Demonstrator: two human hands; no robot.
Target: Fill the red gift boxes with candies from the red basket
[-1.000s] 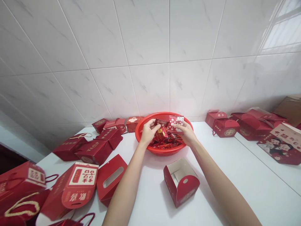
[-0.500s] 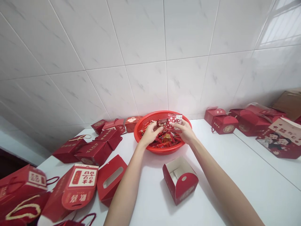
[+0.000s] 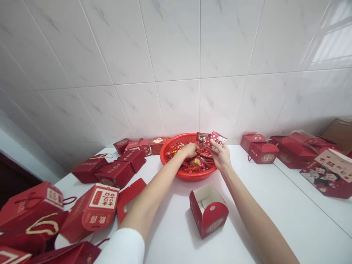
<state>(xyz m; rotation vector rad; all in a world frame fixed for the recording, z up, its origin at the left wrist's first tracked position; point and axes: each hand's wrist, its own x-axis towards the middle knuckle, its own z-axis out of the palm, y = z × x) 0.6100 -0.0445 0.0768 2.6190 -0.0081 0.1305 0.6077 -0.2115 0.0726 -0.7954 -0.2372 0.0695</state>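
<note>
A red plastic basket (image 3: 189,177) holding many red-wrapped candies (image 3: 196,163) stands against the wall. My left hand (image 3: 190,150) reaches into it, fingers down among the candies; what they grip, if anything, is hidden. Over the basket's right side, my right hand (image 3: 221,152) is closed on candy packets, a red one with white dots (image 3: 218,138) and a dark red one (image 3: 202,138). In front of the basket stands an open red box (image 3: 208,211) with a pale inside; neither hand touches it.
Several red gift boxes (image 3: 96,209) crowd the left side of the white table (image 3: 247,205), some with cord handles. More red boxes (image 3: 264,152) sit at the right, with a brown carton (image 3: 339,132) behind them. A tiled wall (image 3: 176,106) rises behind the basket.
My left hand has let go of the dark packet and moved down into the candies. My right hand has shifted slightly right and now holds both packets. The view has shifted a little.
</note>
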